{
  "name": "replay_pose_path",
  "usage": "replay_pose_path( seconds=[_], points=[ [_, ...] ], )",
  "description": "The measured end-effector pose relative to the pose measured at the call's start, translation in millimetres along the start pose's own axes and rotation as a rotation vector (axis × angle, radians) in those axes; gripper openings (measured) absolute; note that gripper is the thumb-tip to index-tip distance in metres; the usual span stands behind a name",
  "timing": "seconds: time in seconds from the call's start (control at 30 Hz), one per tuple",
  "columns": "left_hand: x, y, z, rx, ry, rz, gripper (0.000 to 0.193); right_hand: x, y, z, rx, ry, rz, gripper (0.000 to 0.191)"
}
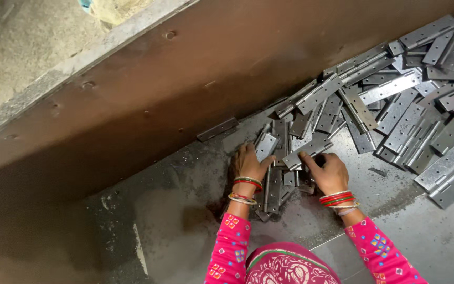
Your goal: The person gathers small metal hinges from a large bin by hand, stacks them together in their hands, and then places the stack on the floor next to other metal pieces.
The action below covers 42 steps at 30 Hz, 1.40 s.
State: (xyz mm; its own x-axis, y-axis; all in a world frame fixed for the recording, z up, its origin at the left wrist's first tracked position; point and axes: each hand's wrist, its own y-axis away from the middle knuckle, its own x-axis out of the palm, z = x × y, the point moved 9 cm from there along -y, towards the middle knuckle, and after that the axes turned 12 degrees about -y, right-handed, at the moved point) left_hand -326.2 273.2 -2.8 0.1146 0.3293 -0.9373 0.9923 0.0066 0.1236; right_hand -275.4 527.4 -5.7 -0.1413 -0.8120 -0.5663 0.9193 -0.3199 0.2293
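Observation:
My left hand [248,164] rests on a small stack of grey metal hinges [274,184] on the dusty floor, its thumb against a hinge edge. My right hand [331,172] presses the same cluster from the right, thumb and fingers touching a long flat hinge [307,152] that lies across the top. Both wrists wear red, green and gold bangles, and the sleeves are bright pink. Whether either hand fully grips a hinge is not visible.
A big loose pile of metal hinges [405,105] spreads to the upper right. One single hinge [217,129] lies against a brown slanted metal wall [158,89]. Grey sandy ground [22,47] lies beyond the wall. A paler floor slab [432,236] sits at lower right.

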Motion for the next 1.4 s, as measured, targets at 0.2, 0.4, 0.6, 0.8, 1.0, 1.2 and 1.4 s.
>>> replay_pose_path(
  seconds=[0.2,0.4,0.6,0.8,1.0,1.2,1.4],
  points=[
    [-13.4,-2.9,2.3,-0.082,-0.003,0.141,0.076,-9.9,5.4,25.5,-0.175,0.155,-0.115,0.059],
    [-14.9,9.4,-5.1,-0.207,-0.087,0.065,0.074,-9.8,-5.4,34.0,-0.247,0.151,-0.155,0.058],
    [-1.4,-5.3,31.5,-0.321,0.147,0.113,0.088,3.0,-12.0,26.4,-0.194,-0.078,-0.136,0.064],
    [18.6,-3.5,59.8,-0.367,0.321,0.290,0.077,7.8,-18.5,22.0,-0.144,-0.113,0.018,0.055],
    [23.3,5.1,48.9,-0.217,0.729,0.217,0.070,3.7,-8.6,31.8,-0.202,-0.213,0.071,0.049],
    [41.1,18.4,55.4,-0.188,0.816,0.185,0.082,17.0,10.7,23.8,0.039,-0.222,0.141,0.044],
    [42.2,28.2,64.4,-0.188,0.615,0.087,0.099,28.2,7.7,29.6,-0.024,-0.147,0.203,0.044]
  ],
)
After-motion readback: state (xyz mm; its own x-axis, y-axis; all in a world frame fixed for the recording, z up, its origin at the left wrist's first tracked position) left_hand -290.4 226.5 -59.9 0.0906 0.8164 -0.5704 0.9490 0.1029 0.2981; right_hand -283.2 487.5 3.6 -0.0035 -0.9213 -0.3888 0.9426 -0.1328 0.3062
